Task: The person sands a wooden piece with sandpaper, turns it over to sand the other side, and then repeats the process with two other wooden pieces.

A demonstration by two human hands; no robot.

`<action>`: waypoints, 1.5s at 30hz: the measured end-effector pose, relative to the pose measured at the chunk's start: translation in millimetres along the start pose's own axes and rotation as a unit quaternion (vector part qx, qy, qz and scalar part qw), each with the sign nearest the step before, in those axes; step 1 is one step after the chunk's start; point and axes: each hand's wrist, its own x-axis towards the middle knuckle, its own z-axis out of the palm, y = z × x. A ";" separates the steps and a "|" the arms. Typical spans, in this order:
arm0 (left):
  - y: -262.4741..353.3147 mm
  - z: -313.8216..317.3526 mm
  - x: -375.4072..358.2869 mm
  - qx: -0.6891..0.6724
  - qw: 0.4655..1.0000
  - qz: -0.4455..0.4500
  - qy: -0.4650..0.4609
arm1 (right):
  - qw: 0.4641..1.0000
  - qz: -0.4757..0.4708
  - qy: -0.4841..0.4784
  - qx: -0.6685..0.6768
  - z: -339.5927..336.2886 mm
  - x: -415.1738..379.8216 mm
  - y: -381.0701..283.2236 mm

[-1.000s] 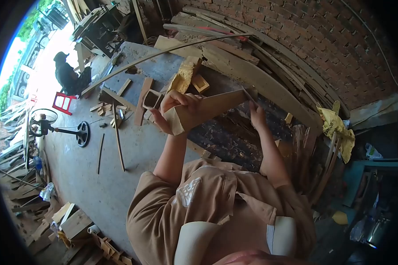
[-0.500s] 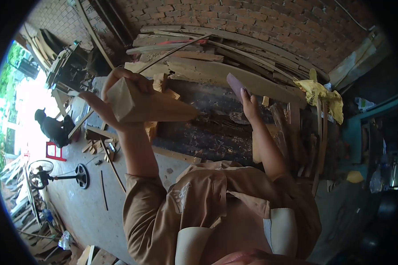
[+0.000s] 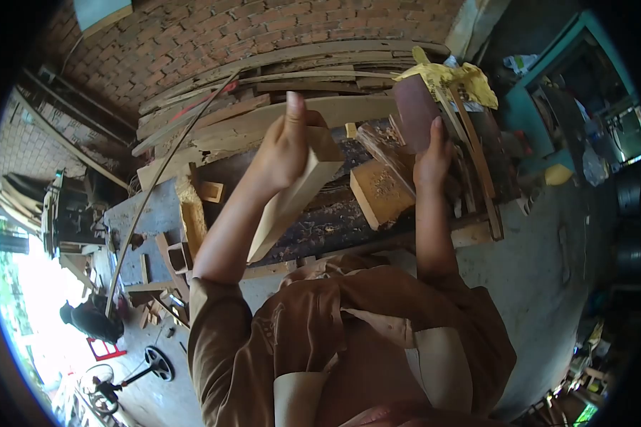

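A pale, squared wood piece (image 3: 286,206) slants down toward my body from my left hand (image 3: 286,153), whose fingers wrap round its upper part with the thumb raised. To the right, my right hand (image 3: 433,158) grips the lower end of a flat purplish-brown sheet (image 3: 415,112), which stands up above the fingers. Between the hands, a thick yellowish wood block (image 3: 374,193) with shavings on it lies on the dark workbench (image 3: 313,231). The far side of what my left hand holds is hidden.
Long planks (image 3: 320,67) are stacked along the brick wall (image 3: 192,43). A yellow bag (image 3: 470,82) and wood strips (image 3: 477,156) lie at the right. A person in dark clothes (image 3: 96,320) is at the far left, above a fan (image 3: 105,390). A teal cabinet (image 3: 523,114) stands at the right.
The view has turned to the right. The wood in my left hand now points down toward my body instead of sideways, and the purplish sheet shows its broad face.
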 end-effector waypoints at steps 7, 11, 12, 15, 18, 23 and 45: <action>-51.6 90.7 32.3 0.167 0.980 -0.061 -0.088 | 0.995 0.028 0.097 -0.009 -72.7 -3.1 4.1; -86.2 128.3 24.3 0.255 0.950 -0.116 -0.135 | 0.997 0.044 0.058 -0.018 -86.0 -8.8 6.2; -96.5 135.4 23.1 0.258 0.951 -0.119 -0.125 | 0.997 0.046 0.056 -0.020 -88.5 -8.7 8.1; -121.5 155.9 23.2 0.280 0.950 -0.125 -0.059 | 0.995 0.006 0.067 -0.070 -95.3 -8.6 11.5; -140.9 165.9 22.4 0.277 0.956 -0.090 -0.032 | 0.994 0.039 0.042 -0.092 -103.5 -11.3 7.8; -160.9 169.4 17.7 0.293 0.955 -0.023 0.034 | 0.988 0.044 0.070 -0.130 -116.0 -13.6 14.9; -109.3 169.1 58.8 0.479 0.847 0.139 -0.183 | 0.952 -0.031 -0.048 -0.300 -160.1 -13.2 23.1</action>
